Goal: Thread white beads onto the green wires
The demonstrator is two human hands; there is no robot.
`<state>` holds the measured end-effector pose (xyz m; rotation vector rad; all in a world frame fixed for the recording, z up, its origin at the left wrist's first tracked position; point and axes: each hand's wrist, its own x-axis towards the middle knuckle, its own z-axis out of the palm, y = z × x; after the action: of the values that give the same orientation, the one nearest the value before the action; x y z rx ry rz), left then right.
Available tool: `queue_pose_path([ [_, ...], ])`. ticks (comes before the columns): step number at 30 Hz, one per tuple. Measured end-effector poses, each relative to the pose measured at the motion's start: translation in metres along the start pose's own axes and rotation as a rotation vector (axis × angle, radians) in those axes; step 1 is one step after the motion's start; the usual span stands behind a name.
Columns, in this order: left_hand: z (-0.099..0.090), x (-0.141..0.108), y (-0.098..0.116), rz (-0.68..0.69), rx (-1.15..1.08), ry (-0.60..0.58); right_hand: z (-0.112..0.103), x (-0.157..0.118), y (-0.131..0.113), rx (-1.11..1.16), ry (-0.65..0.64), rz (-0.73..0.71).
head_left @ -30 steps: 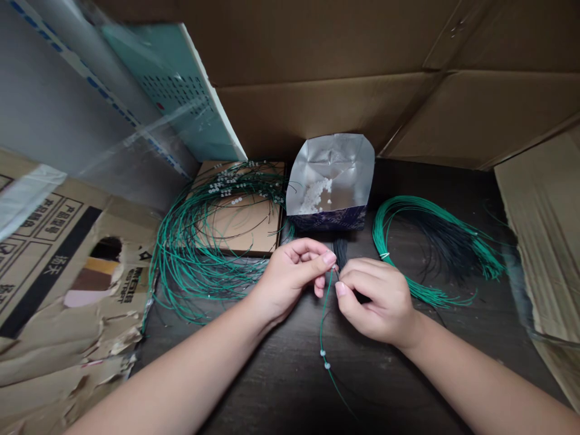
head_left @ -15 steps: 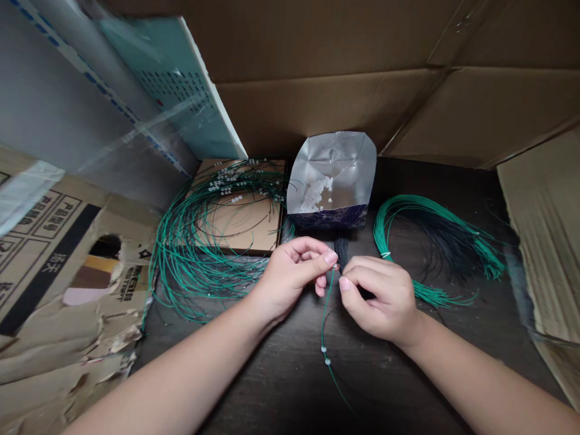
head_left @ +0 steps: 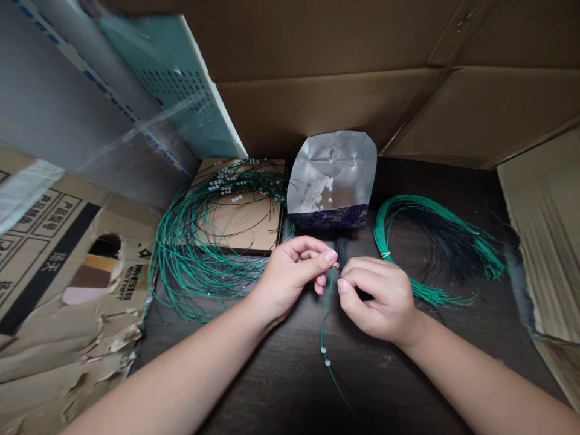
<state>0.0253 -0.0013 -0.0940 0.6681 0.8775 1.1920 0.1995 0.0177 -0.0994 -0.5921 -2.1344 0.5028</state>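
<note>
My left hand (head_left: 292, 272) pinches the upper end of a thin green wire (head_left: 322, 326) between thumb and forefinger. The wire hangs towards me with two small white beads (head_left: 327, 362) on its lower part. A tiny pale spot shows at the left fingertips; what it is, I cannot make out. Close beside it, my right hand (head_left: 380, 296) is closed in a pinch on a thin dark strand (head_left: 338, 273). The strand points at the left fingertips. A bundle of black wires (head_left: 341, 244) lies just beyond both hands, partly hidden by them.
An open silver-lined bag (head_left: 351, 181) holds white beads (head_left: 317, 192). On the left, green wires (head_left: 181, 260) with beads lie over a flat cardboard box (head_left: 244, 223). A tied bundle of green wires (head_left: 385, 220) lies right. Cardboard walls (head_left: 362, 103) enclose the dark table (head_left: 272, 374).
My right hand has shifted slightly left, closer to the left fingertips, and the dark strand shows more clearly. My left hand and the beaded wire have barely moved.
</note>
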Motion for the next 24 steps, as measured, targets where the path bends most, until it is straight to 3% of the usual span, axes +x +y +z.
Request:
queue_pose_path([
  [14, 0.001, -0.002, 0.000, 0.087, 0.055, 0.031, -0.001, -0.001, -0.001, -0.020, 0.029, 0.047],
  [24, 0.011, -0.009, 0.002, 0.123, 0.118, 0.124, 0.000, -0.001, -0.002, -0.082, 0.027, 0.015],
])
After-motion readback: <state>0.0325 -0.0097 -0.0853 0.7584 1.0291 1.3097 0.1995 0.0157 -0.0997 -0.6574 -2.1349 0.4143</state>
